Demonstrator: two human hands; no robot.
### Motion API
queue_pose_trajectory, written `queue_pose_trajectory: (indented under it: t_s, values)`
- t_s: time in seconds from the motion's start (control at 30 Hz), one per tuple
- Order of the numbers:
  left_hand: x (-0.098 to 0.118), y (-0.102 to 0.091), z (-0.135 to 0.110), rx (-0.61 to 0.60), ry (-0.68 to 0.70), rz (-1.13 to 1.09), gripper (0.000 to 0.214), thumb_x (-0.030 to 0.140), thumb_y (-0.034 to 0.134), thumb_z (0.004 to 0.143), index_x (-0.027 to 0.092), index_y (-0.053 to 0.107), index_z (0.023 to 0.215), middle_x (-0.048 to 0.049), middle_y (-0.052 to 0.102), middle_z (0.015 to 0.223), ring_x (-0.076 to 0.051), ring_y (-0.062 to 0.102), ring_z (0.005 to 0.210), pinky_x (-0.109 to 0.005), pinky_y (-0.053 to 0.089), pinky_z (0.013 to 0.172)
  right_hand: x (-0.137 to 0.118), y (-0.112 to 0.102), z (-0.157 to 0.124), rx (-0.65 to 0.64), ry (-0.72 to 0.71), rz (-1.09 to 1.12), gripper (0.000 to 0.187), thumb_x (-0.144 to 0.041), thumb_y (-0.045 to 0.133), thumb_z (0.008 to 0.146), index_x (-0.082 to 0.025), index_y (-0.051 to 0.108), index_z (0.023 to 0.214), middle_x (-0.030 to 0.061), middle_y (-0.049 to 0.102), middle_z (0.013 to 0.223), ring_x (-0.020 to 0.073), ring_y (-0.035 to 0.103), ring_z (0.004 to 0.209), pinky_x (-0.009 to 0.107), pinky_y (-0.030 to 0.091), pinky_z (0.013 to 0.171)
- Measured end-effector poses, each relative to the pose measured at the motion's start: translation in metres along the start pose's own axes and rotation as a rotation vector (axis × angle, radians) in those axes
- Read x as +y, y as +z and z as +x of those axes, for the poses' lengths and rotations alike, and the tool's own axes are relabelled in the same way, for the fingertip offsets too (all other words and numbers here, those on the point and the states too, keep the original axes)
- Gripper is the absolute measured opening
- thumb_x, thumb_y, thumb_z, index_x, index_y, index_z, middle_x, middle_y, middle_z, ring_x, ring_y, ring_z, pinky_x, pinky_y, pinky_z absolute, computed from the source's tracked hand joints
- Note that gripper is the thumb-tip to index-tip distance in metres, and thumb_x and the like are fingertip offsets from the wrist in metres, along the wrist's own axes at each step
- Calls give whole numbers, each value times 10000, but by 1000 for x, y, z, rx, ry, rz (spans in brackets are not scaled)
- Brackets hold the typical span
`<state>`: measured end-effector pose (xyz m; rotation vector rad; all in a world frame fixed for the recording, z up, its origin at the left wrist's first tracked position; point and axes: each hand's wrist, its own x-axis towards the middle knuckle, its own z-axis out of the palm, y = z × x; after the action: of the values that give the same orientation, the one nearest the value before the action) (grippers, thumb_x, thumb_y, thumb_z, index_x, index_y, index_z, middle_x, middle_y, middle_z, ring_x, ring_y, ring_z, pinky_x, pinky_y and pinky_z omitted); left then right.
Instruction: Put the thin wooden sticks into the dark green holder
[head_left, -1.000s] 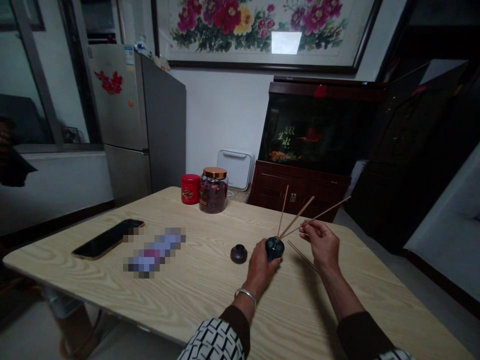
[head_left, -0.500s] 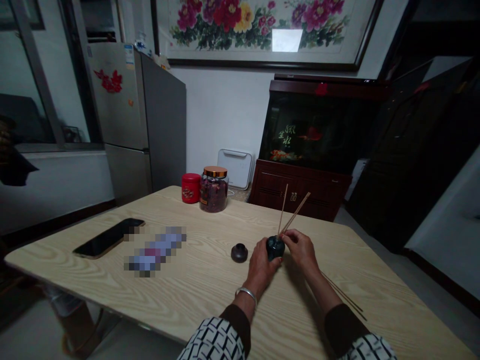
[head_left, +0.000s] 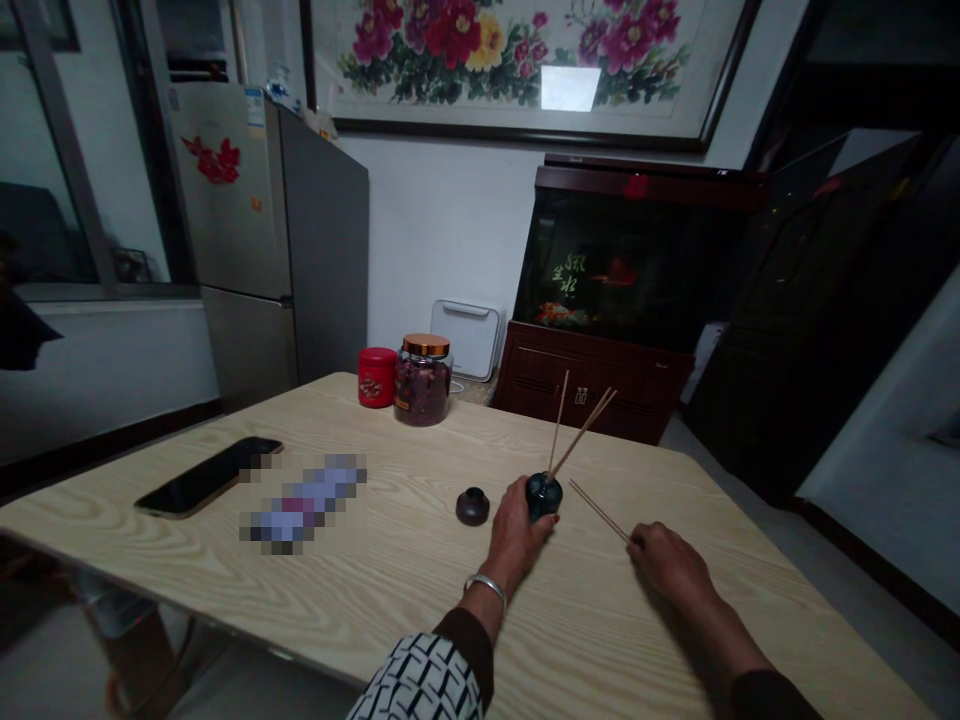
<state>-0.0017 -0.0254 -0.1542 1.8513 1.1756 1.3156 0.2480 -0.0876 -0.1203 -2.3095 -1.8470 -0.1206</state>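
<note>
My left hand [head_left: 516, 532] is shut around a small dark green glass bottle [head_left: 544, 497] standing on the pale wood-grain table [head_left: 390, 610]. Thin wooden sticks [head_left: 577, 430] rise from the bottle's neck and fan upward. My right hand [head_left: 670, 563] rests low on the table to the right, with a pair of thin wooden sticks [head_left: 600, 511] reaching from its fingers toward the bottle. A small dark brown cap [head_left: 472, 506] sits just left of my left hand.
A black phone [head_left: 202, 477] and a pixelated flat item [head_left: 304, 505] lie at the table's left. Behind stand a red tin [head_left: 376, 377] and a glass jar of dried petals [head_left: 422, 382]. A fish tank [head_left: 622, 270] and a refrigerator [head_left: 255, 240] stand beyond the table.
My right hand has moved away from the bottle toward the lower right, with the loose sticks in it. The left hand and bottle have stayed in place.
</note>
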Motion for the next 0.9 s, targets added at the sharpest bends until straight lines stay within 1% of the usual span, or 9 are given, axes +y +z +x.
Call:
queue_pose_trajectory:
  t_s: [0.1,0.27,0.43,0.53,0.6,0.67,0.77,0.83,0.9]
  values:
    - [-1,1,1,-1,-3,17,639,283,701,722,185,433,1294,-105,559,1246,-241,514,1171,-334,384,996,-4,3,-1,17,25,-3,198,-260,478,809,-234,674,810,88,695,905,222,640,849,290,373,635]
    - [-1,1,0,-3,22,28,643,282,697,732,189,423,1307,-99,559,1237,-234,522,1150,-337,392,987,-2,5,16,-54,123,55,191,-244,487,791,-204,673,769,108,706,859,217,651,779,277,347,578]
    - [0,0,-1,4,25,12,631,272,700,727,179,432,1290,-102,562,1231,-236,523,1148,-336,393,987,8,9,31,-119,51,183,145,-160,557,682,-194,683,744,66,710,857,186,642,786,249,384,625]
    - [-1,1,0,5,21,11,635,280,705,723,190,435,1291,-97,562,1230,-237,522,1151,-338,390,990,14,1,32,-62,26,295,119,-201,572,690,-204,690,688,53,701,768,191,632,745,269,415,647]
    - [-2,1,0,8,19,15,643,284,709,720,192,434,1294,-97,562,1231,-237,521,1153,-338,388,990,14,-13,31,54,70,478,109,-257,595,693,-200,686,675,50,684,716,195,624,703,282,441,629]
    - [-2,1,0,8,17,16,637,284,710,717,195,441,1288,-96,562,1229,-237,522,1148,-339,389,986,6,-32,28,181,160,805,143,-317,638,676,-192,684,730,43,672,714,190,624,673,283,476,592]
    - [-1,-1,0,3,9,9,613,279,711,715,206,459,1269,-88,571,1207,-236,531,1127,-338,397,968,-21,-61,23,310,253,1320,269,-381,721,631,-179,672,802,38,669,777,168,643,678,262,523,564]
    - [2,-2,-1,-3,9,3,605,280,707,719,212,459,1267,-84,574,1198,-235,533,1121,-337,398,963,-45,-74,21,366,229,1486,309,-392,772,601,-170,659,783,35,665,793,150,647,692,236,538,568]
    - [4,-4,-1,-10,7,2,609,284,703,726,211,450,1274,-86,571,1204,-237,528,1127,-339,394,966,-66,-81,22,406,173,1526,328,-396,799,590,-161,646,760,25,651,750,137,640,678,221,544,566]
